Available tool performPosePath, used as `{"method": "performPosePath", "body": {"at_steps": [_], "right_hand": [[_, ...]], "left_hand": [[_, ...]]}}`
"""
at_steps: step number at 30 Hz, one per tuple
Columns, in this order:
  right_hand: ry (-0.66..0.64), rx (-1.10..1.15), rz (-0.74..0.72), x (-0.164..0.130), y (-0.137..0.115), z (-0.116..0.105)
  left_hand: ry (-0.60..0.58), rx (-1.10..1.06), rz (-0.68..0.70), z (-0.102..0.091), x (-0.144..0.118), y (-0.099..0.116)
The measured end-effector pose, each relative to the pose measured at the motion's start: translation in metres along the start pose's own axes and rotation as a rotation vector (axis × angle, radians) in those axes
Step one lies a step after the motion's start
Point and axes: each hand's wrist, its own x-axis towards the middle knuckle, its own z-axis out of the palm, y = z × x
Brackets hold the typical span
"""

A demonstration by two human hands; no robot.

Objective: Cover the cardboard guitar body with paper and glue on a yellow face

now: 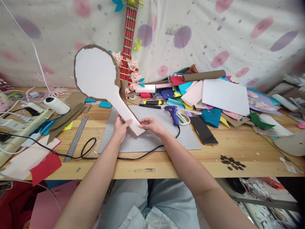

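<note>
Between my hands is a white paddle-shaped cutout [96, 73] with a round head and a long handle, edged in brown crinkled paper. It is tilted up over the grey cutting mat [152, 144], its head to the upper left. My left hand [121, 128] grips the left edge of the handle, thumb on the white face. On the right edge near the handle's end, my right hand [151, 125] pinches it. To the right of my hands a purple glue gun [173, 114] lies on the mat. A black marker [150, 106] and a yellow-black utility knife [153, 102] lie behind them.
A black phone [204, 130] and several dark beads [232, 163] lie at right. Coloured paper scraps [193, 92] pile up behind. A steel ruler [76, 138], thread spool [56, 105] and power strip [22, 128] are at left. A black cord [140, 156] crosses the front.
</note>
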Motion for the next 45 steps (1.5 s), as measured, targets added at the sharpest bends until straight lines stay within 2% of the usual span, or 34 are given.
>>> {"method": "performPosePath", "body": {"at_steps": [12, 24, 28, 33, 39, 45], "right_hand": [[0.094, -0.081, -0.064, 0.004, 0.006, 0.005], [0.104, -0.198, -0.109, 0.01, 0.012, 0.002], [0.046, -0.147, -0.081, 0.006, 0.008, 0.0], [-0.128, -0.073, -0.055, 0.003, 0.005, -0.001], [-0.048, -0.205, -0.114, 0.006, 0.01, 0.001], [0.053, -0.446, -0.202, 0.008, 0.013, 0.003]], "left_hand": [[0.054, -0.025, 0.028, 0.001, 0.001, -0.002], [0.064, -0.073, 0.052, -0.002, 0.005, -0.007], [0.057, -0.087, 0.038, -0.002, 0.006, -0.006], [0.032, -0.058, 0.052, -0.002, 0.005, -0.004], [0.08, -0.066, 0.048, -0.001, 0.004, -0.005], [0.178, 0.009, 0.037, 0.001, 0.002, -0.006]]}}
